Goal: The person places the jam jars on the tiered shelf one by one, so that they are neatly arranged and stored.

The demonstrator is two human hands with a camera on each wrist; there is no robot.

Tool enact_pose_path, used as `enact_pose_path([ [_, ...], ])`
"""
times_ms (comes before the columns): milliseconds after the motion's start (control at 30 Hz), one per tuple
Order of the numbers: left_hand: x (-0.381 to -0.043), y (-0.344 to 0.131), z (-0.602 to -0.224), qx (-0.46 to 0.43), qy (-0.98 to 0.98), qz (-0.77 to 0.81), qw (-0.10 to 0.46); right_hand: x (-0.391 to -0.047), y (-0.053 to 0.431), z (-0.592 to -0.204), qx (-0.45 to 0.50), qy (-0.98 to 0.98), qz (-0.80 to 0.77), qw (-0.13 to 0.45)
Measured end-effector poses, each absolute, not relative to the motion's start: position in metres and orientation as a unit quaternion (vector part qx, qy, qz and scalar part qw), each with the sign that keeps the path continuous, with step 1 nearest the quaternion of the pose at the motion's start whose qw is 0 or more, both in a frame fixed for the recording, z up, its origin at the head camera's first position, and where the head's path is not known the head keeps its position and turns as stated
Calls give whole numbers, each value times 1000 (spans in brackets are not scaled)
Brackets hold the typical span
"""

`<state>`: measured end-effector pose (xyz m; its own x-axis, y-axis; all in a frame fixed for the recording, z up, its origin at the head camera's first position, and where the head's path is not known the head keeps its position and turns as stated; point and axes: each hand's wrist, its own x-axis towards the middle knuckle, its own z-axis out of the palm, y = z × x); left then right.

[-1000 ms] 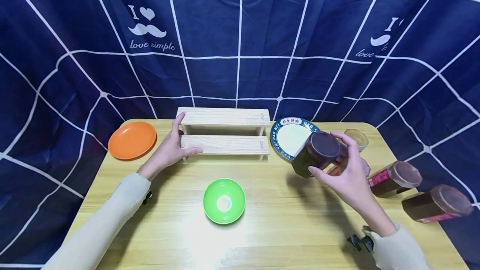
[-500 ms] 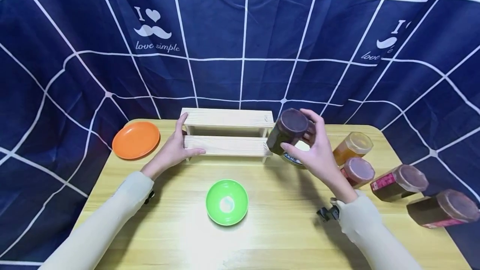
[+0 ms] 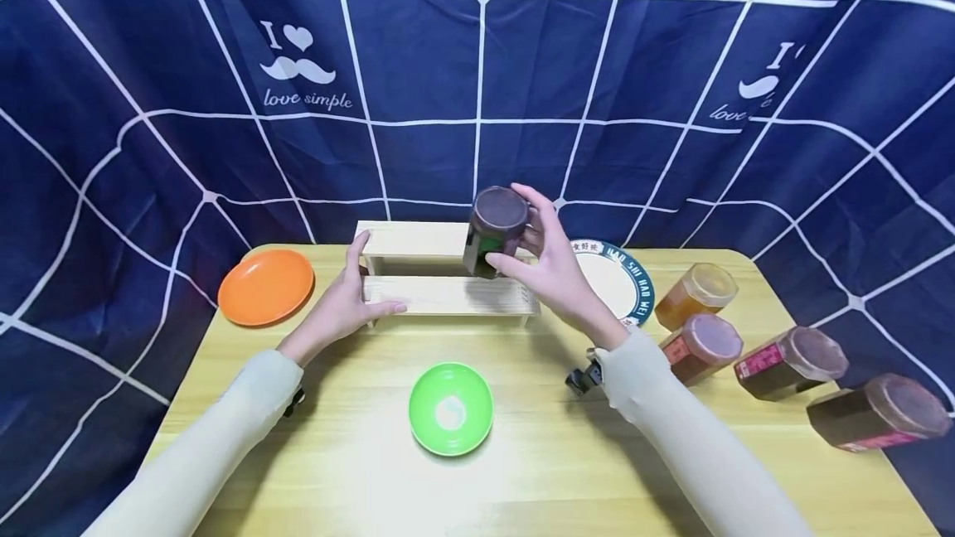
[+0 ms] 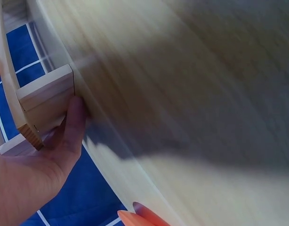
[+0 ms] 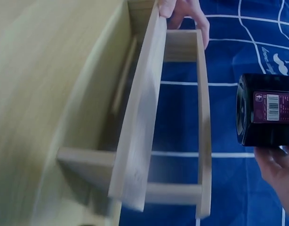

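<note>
My right hand point(image 3: 548, 266) grips a dark jar point(image 3: 496, 230) with a flat round lid. In the head view it hangs in front of the right part of the two-step wooden rack point(image 3: 440, 295). The right wrist view shows a label with a barcode on the jar point(image 5: 271, 110), which is apart from the rack point(image 5: 142, 113). At the rack's left end, my left hand point(image 3: 343, 301) holds on, its thumb on the lower step and a finger at the upper one. Seen from the left wrist, the fingers of this hand point(image 4: 50, 160) wrap the wooden end.
Several more jars, including an amber one point(image 3: 694, 297), a reddish one point(image 3: 701, 348) and a dark one point(image 3: 791, 363), stand at the right. A blue-rimmed plate point(image 3: 640, 280) lies right of the rack, an orange plate point(image 3: 266, 287) left. A green bowl point(image 3: 451, 409) sits in front.
My right hand has carried the dark jar leftward, from over the blue-rimmed plate to the rack. My left hand has stayed at the rack's left end.
</note>
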<state>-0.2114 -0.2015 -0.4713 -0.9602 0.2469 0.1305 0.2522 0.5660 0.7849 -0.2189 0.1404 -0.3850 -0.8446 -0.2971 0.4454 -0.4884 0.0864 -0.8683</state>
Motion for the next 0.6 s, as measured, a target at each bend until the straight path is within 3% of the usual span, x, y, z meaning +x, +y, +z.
enact_pose_path([
  [600,-211,-199,-472,-133,-877,-461,-5,-265,88,-390,312,-713,627,21],
])
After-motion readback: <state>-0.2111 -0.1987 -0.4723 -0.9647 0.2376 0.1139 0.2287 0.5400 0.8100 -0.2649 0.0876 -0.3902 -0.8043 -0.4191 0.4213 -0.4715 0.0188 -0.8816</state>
